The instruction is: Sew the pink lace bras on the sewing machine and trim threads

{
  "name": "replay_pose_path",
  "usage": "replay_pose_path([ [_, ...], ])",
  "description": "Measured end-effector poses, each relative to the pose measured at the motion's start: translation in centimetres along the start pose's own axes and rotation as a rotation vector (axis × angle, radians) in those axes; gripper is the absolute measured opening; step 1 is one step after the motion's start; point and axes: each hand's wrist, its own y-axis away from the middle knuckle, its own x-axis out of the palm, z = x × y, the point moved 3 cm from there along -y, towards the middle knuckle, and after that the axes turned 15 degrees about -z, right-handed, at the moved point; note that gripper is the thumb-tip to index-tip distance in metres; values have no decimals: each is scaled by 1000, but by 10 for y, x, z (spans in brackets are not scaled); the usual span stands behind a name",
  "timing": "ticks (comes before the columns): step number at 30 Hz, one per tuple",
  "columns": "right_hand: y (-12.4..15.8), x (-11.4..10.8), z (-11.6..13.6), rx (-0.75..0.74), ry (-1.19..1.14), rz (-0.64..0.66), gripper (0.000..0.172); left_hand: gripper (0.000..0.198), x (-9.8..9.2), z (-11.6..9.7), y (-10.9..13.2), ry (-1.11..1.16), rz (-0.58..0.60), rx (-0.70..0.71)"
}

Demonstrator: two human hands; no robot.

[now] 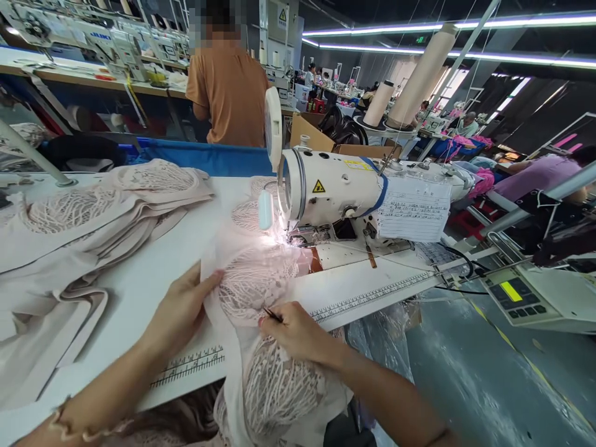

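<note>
A pale pink lace bra piece (254,282) runs from under the lit needle area of the white sewing machine (326,186) down over the table's front edge. At its left border, my left hand (189,301) pinches the fabric between thumb and fingers. My right hand (293,332) is closed around a slim dark pointed tool (273,315), its tip pointing up and left over the lace; the fingers hide most of it, so its kind is unclear. Those fingers also rest against the lace. Below them, another lace cup (284,388) hangs toward my lap.
Stacked lace pieces (116,205) lie on the table's left side. A ruler strip (367,301) follows the front edge. A handwritten sheet (412,208) hangs on the machine, and a control box (526,292) stands at right. A person in a brown shirt (235,93) is beyond.
</note>
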Motion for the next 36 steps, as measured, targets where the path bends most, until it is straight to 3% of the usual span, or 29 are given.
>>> replay_pose_path([
  [2, -1, -8, -1, 10, 119, 18, 38, 46, -13, -6, -25, -70, 5, 83],
  [5, 0, -28, 2, -63, 347, -77, 27, 41, -42, -15, -53, -406, -241, 425],
  [7, -1, -40, 9, -103, 514, -46, 18, 43, -46, -17, -55, -552, -379, 654],
  [8, -3, -45, 15, -119, 588, 19, 18, 40, -39, -15, -52, -577, -366, 723],
  [10, -10, -57, 31, -166, 696, 185, 20, 23, -7, -6, -37, -604, -97, 885],
  [11, -14, -64, 41, -192, 723, 243, 20, 16, 16, 1, -26, -618, 146, 982],
  [12, -20, -73, 50, -231, 759, 282, 16, 16, 41, 10, -9, -654, 496, 1184],
  [13, -26, -82, 58, -264, 810, 309, 11, 21, 62, 19, 5, -677, 709, 1346],
  [14, -32, -91, 63, -288, 874, 321, 10, 27, 78, 26, 14, -695, 754, 1432],
  [16, -46, -107, 63, -315, 1072, 258, 9, 32, 101, 35, 21, -740, 684, 1472],
  [19, -64, -113, 42, -321, 1235, 56, 15, 39, 110, 36, 13, -758, 571, 1401],
  [21, -75, -104, 22, -318, 1190, -86, 20, 45, 106, 32, 2, -686, 641, 1388],
  [23, -84, -92, 3, -287, 1021, -271, 13, 37, 102, 25, -12, -592, 736, 1369],
  [26, -94, -79, -19, -213, 815, -446, 3, 29, 100, 19, -33, -556, 674, 1282],
  [30, -96, -76, -30, -207, 749, -489, 14, 36, 103, 27, -33, -651, 429, 1246],
  [33, -92, -77, -29, -267, 711, -515, 17, 45, 103, 34, -16, -845, 354, 1427],
  [36, -88, -75, -30, -284, 760, -520, 9, 50, 103, 36, -7, -998, 330, 1561],
])
